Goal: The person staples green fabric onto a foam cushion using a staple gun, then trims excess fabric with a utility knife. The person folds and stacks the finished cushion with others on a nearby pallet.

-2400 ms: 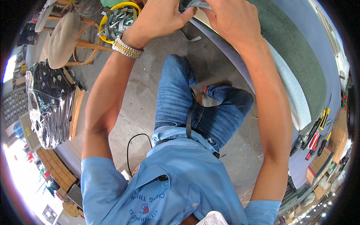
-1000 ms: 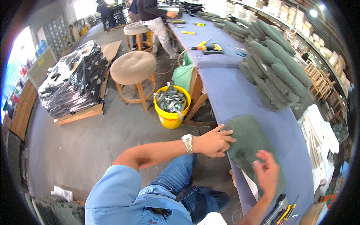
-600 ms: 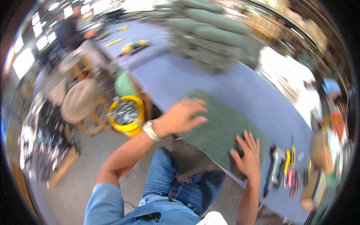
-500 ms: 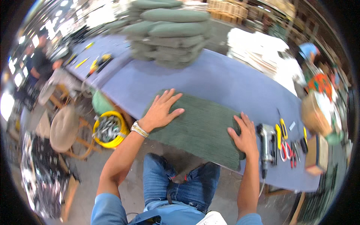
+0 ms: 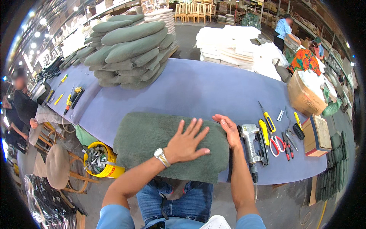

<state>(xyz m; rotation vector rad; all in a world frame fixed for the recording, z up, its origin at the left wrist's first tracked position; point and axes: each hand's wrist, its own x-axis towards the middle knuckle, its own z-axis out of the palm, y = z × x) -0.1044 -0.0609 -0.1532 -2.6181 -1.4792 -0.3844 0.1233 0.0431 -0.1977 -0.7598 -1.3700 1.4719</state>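
The open left hand [image 5: 180,146] has shifted rightward along the green pad [image 5: 141,139]; the open right hand [image 5: 230,134] remains at its right end.

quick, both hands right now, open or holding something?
Left hand: open, fingers spread, palm down over the green pad.
Right hand: open, fingers extended, at the pad's right edge.

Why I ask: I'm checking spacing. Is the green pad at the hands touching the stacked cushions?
Apart: the head view shows a strip of blue table between the green pad and the stacked cushions.
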